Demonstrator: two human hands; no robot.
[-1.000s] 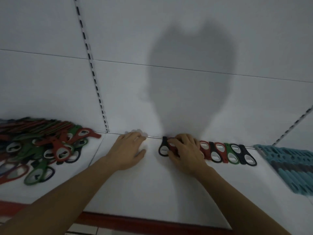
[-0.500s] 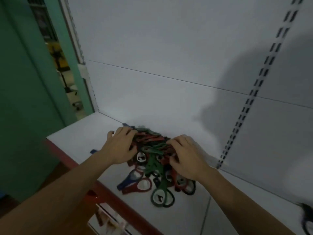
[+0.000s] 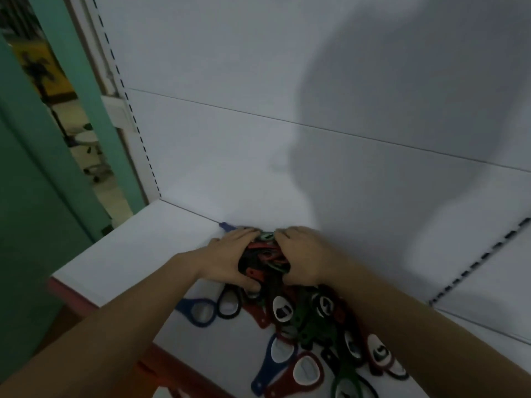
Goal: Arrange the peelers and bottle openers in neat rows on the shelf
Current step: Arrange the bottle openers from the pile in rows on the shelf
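Note:
A loose heap of bottle openers (image 3: 304, 320) in red, green, black and blue lies on the white shelf (image 3: 138, 254), near its back wall. My left hand (image 3: 230, 259) and my right hand (image 3: 304, 257) cup a bundle of openers (image 3: 265, 258) from both sides at the back of the heap, fingers curled round it. More openers spread toward the front edge, among them a blue one (image 3: 199, 310) and a red one (image 3: 304, 374). No peelers are in view.
The shelf's red front edge (image 3: 74, 297) runs lower left. A green panel (image 3: 37, 225) stands left of the shelf end. The back wall carries slotted uprights (image 3: 138, 133) at left and another slotted upright (image 3: 477, 265) at right.
The view swung left from the neat row of openers to the loose heap. Both hands came to the heap and have closed in on a bundle at its back.

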